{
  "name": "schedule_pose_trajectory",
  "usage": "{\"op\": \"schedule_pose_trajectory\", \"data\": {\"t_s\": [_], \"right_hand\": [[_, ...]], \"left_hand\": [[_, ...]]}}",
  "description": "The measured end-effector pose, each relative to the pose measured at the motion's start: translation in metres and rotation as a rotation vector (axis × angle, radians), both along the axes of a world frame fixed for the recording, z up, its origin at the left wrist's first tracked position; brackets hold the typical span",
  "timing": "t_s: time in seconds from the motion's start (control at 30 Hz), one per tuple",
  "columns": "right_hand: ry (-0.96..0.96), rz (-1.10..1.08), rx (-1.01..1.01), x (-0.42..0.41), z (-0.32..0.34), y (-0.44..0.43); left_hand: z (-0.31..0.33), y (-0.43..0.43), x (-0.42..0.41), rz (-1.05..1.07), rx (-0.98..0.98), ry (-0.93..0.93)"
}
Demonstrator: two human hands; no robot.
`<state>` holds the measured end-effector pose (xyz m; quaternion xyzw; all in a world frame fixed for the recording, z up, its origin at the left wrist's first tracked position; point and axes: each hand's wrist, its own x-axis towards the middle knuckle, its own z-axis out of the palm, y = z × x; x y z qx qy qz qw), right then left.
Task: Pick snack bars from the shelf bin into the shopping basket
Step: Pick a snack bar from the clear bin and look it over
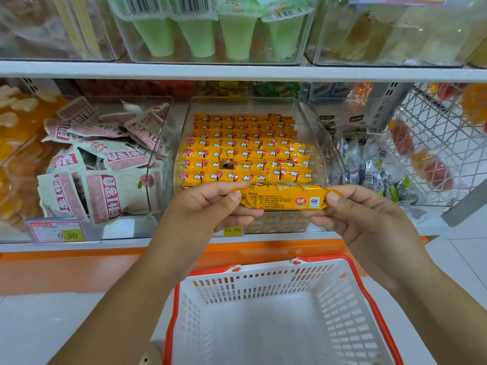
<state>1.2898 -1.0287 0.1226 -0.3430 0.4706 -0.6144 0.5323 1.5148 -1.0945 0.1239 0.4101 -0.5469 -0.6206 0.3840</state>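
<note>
A yellow-orange snack bar (282, 199) lies level between both hands, in front of the clear shelf bin (313, 119), label side facing me. My left hand (210, 206) pinches its left end and my right hand (353, 214) pinches its right end. Behind it the bin holds several rows of matching orange bars (245, 148). Below stands a white shopping basket (350, 306) with an orange rim; nothing shows inside it.
A bin of pink-and-white packets (105, 169) stands to the left, and a bin of black-and-white wrapped sweets (369, 164) to the right. Green cups (197, 35) fill the shelf above. A white wire rack (437, 143) is at far right. Price tags (63, 234) line the shelf edge.
</note>
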Motion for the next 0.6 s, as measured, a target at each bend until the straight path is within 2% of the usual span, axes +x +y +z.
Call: {"op": "schedule_pose_trajectory", "data": {"t_s": [0.13,0.23,0.4,0.6], "right_hand": [[-0.056,0.04,0.036,-0.007,0.001,0.0],[-0.014,0.053,0.027,-0.005,0.001,0.0],[0.049,0.032,-0.017,-0.001,-0.001,-0.001],[0.014,0.045,-0.001,0.003,-0.004,-0.004]], "left_hand": [[0.0,0.001,0.004,-0.086,0.01,0.009],[0.0,-0.001,0.002,-0.032,0.021,0.052],[-0.003,-0.001,-0.002,0.038,0.0,0.018],[-0.003,0.002,-0.01,0.079,0.089,0.13]]}}
